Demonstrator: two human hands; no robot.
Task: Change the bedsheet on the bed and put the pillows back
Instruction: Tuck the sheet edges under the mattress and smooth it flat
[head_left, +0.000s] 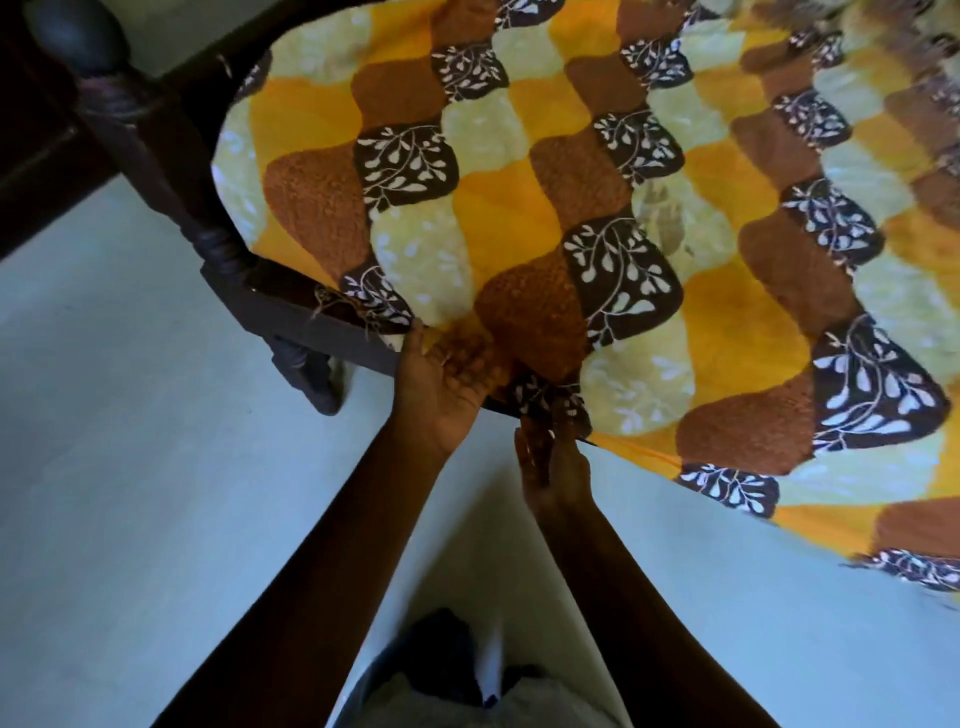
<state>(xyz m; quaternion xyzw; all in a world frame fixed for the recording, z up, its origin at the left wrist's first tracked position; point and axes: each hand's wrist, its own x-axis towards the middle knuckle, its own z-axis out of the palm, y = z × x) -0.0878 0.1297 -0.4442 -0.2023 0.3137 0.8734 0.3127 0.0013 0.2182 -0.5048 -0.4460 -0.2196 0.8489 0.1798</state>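
While the yellow, orange and brown bedsheet lies spread over the bed, its near edge hangs at the corner by the dark wooden bed frame. My left hand is turned palm up, fingers curled round that edge. Just beside it, my right hand pinches the hem lower down, above the pale floor.

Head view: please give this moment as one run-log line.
left hand: grips edge of yellow-orange-brown patterned fabric bedsheet, near dark wooden bedpost | right hand: grips same edge | pillows: not in view
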